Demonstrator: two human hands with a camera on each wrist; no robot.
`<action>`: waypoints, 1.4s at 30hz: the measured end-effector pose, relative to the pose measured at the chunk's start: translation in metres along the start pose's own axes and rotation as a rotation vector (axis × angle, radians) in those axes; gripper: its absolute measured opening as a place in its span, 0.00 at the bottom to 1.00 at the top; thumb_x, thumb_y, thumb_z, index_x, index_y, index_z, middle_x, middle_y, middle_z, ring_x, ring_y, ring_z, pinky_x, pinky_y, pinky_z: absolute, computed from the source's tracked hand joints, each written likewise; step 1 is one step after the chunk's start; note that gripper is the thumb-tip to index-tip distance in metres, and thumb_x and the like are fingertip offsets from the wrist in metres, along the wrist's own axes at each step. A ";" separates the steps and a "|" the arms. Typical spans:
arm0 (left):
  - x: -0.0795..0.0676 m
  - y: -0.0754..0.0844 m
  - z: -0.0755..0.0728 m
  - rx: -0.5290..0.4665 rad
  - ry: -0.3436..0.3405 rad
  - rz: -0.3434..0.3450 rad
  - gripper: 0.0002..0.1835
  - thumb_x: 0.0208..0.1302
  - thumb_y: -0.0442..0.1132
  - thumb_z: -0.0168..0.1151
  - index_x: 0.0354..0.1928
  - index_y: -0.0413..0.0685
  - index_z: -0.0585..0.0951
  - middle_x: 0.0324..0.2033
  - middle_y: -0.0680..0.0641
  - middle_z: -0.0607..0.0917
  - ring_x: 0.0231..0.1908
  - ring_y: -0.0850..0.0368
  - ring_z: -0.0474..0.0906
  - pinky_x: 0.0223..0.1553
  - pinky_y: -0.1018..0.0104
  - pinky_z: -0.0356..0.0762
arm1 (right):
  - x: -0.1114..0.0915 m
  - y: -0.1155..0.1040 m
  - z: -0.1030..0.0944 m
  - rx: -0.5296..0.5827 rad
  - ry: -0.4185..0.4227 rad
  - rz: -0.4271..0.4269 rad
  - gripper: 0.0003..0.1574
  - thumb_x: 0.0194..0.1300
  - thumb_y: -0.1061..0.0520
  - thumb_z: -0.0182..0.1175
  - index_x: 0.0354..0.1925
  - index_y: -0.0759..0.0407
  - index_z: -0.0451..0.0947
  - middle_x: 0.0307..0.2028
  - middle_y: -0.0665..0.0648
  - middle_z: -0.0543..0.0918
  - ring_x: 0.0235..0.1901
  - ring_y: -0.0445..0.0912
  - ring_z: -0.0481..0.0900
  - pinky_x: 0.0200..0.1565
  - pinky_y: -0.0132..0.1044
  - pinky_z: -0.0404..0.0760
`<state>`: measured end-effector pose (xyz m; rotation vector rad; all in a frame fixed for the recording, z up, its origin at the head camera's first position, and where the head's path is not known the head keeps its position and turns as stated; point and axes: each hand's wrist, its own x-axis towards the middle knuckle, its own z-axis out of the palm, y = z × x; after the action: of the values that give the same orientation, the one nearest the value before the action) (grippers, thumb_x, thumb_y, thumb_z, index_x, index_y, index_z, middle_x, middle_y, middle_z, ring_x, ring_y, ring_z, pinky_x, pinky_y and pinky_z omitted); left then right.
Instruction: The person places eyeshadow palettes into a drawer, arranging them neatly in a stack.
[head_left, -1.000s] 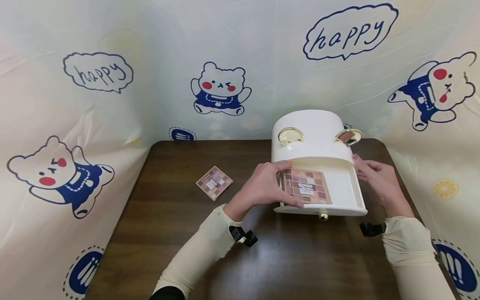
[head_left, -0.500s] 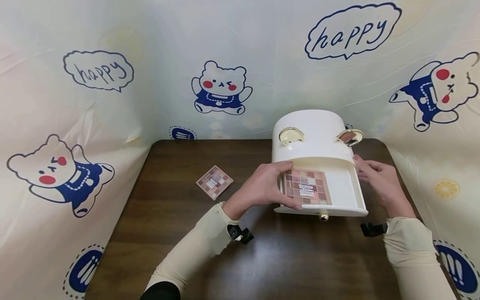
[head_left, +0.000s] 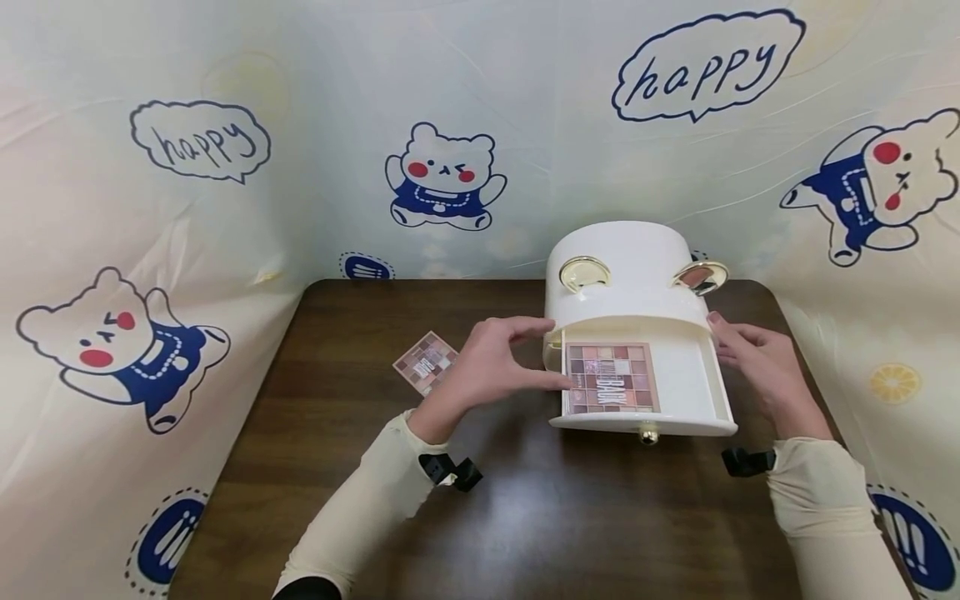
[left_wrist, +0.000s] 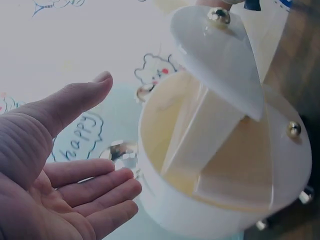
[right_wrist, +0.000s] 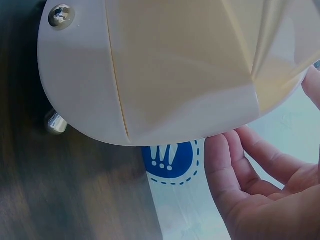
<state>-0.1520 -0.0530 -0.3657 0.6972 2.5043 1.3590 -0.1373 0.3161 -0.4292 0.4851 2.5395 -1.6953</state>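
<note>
Head view: big eyeshadow palette (head_left: 611,377) lies flat in open drawer (head_left: 697,375) of white organizer (head_left: 626,267), center-right of frame.
Left hand (head_left: 491,367) grip relaxed open beside drawer; right hand (head_left: 753,354) open, touching drawer's right side. Risk: uneven push jams drawer or slides organizer on worktop (head_left: 360,467); small palette (head_left: 426,363) left-center could get knocked.

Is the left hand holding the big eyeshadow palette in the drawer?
No, the left hand is open beside the drawer, and the big eyeshadow palette lies flat inside.
</note>
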 end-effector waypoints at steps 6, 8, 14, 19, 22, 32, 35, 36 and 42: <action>-0.011 -0.017 -0.012 -0.005 0.068 -0.055 0.38 0.46 0.52 0.83 0.61 0.50 0.82 0.57 0.54 0.83 0.59 0.59 0.77 0.59 0.60 0.75 | 0.001 0.000 0.001 -0.020 -0.016 0.014 0.56 0.68 0.28 0.54 0.67 0.75 0.66 0.61 0.73 0.72 0.34 0.28 0.80 0.38 0.23 0.80; -0.014 -0.023 -0.016 -0.013 0.080 -0.068 0.38 0.47 0.52 0.83 0.61 0.50 0.82 0.57 0.54 0.83 0.59 0.58 0.77 0.60 0.57 0.75 | 0.000 0.000 0.001 -0.029 -0.017 0.023 0.56 0.68 0.27 0.54 0.68 0.75 0.66 0.61 0.73 0.72 0.34 0.28 0.80 0.39 0.25 0.80; -0.022 -0.040 -0.026 -0.034 0.104 -0.113 0.38 0.48 0.51 0.83 0.62 0.49 0.80 0.58 0.51 0.82 0.61 0.53 0.76 0.62 0.55 0.73 | 0.000 0.000 0.001 -0.011 -0.018 0.021 0.56 0.69 0.29 0.54 0.68 0.76 0.65 0.60 0.71 0.71 0.34 0.29 0.80 0.36 0.22 0.79; -0.030 -0.054 -0.033 -0.041 0.158 -0.152 0.37 0.48 0.50 0.83 0.61 0.49 0.81 0.58 0.49 0.82 0.57 0.52 0.79 0.58 0.53 0.77 | 0.000 0.000 0.001 -0.032 -0.025 0.031 0.57 0.68 0.27 0.53 0.69 0.76 0.64 0.61 0.73 0.71 0.33 0.28 0.79 0.44 0.32 0.82; -0.034 -0.062 -0.038 -0.056 0.189 -0.165 0.37 0.47 0.50 0.83 0.60 0.49 0.81 0.57 0.48 0.83 0.52 0.53 0.82 0.57 0.53 0.77 | 0.000 0.001 0.000 -0.048 -0.032 0.040 0.57 0.69 0.27 0.52 0.69 0.75 0.63 0.63 0.73 0.71 0.33 0.28 0.78 0.50 0.41 0.83; -0.042 -0.089 -0.058 -0.019 0.257 -0.185 0.37 0.47 0.46 0.84 0.60 0.46 0.81 0.56 0.47 0.83 0.56 0.50 0.77 0.59 0.51 0.75 | -0.001 0.002 0.001 -0.021 -0.016 0.023 0.56 0.69 0.29 0.53 0.68 0.77 0.63 0.62 0.74 0.70 0.33 0.27 0.78 0.35 0.22 0.79; -0.044 -0.096 -0.062 -0.022 0.271 -0.208 0.38 0.46 0.47 0.84 0.61 0.45 0.80 0.57 0.46 0.82 0.56 0.49 0.76 0.59 0.51 0.75 | -0.001 0.002 0.001 -0.008 -0.017 0.017 0.56 0.69 0.29 0.54 0.68 0.77 0.63 0.62 0.73 0.70 0.33 0.27 0.78 0.35 0.22 0.79; -0.045 -0.098 -0.063 -0.024 0.275 -0.218 0.39 0.46 0.48 0.84 0.62 0.45 0.79 0.58 0.45 0.82 0.57 0.49 0.76 0.60 0.50 0.75 | 0.000 0.002 0.001 -0.005 -0.018 0.017 0.56 0.69 0.29 0.54 0.68 0.77 0.63 0.62 0.73 0.69 0.33 0.27 0.78 0.35 0.22 0.79; -0.045 -0.116 -0.061 0.009 0.297 -0.315 0.45 0.46 0.53 0.83 0.66 0.44 0.76 0.62 0.42 0.78 0.60 0.45 0.73 0.62 0.48 0.73 | 0.000 0.003 -0.001 -0.013 -0.024 0.027 0.56 0.69 0.29 0.53 0.69 0.76 0.63 0.63 0.73 0.69 0.33 0.27 0.78 0.36 0.23 0.79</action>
<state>-0.1720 -0.1738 -0.4304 0.0938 2.6953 1.4184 -0.1365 0.3176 -0.4313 0.4920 2.5138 -1.6651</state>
